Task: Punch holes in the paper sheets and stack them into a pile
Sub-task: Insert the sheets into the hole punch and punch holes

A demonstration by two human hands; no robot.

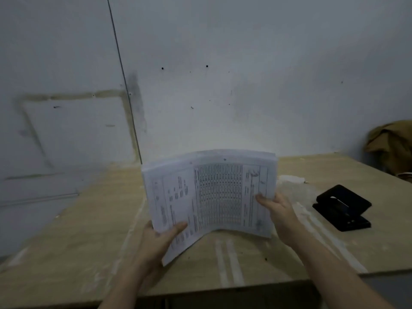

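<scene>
**While both hands clamp the paper sheets [209, 192], the hole punch [343, 208] lies aside**

As the person reaches in from the lower edge of the view, the left hand [156, 239] grips the bundle near its lower left corner. Its thumb lies across the printed face and its fingers are hidden behind. The right hand [278, 212] grips the right edge a little higher, thumb on the front and fingers behind the pages. The hands are apart, one on each side, both closed round the same bundle.

The paper sheets stand nearly upright over the middle of the desk [66, 230], printed face toward the camera and bowed into a curve. The print is turned sideways: a dense grid of cells in the centre, with blocks of text on either side, too blurred to read. The lower left corner hangs down past the left hand. Whether the bottom edge touches the desk I cannot tell.

The desk is pale wood with whitish streaks across it. To the right, well apart from the sheets, the black hole punch lies flat on the wood. Farther back, between punch and sheets, lies a pale crumpled scrap [292, 179], too blurred to identify. At the far right a brown crumpled cloth [392, 141] sits at the back of the desk.

Behind everything rises a grey-white wall [245, 52], dotted with small dark holes. On its left side a thin dark line [124, 85] runs down it, with a faded rectangular outline beside that.
</scene>
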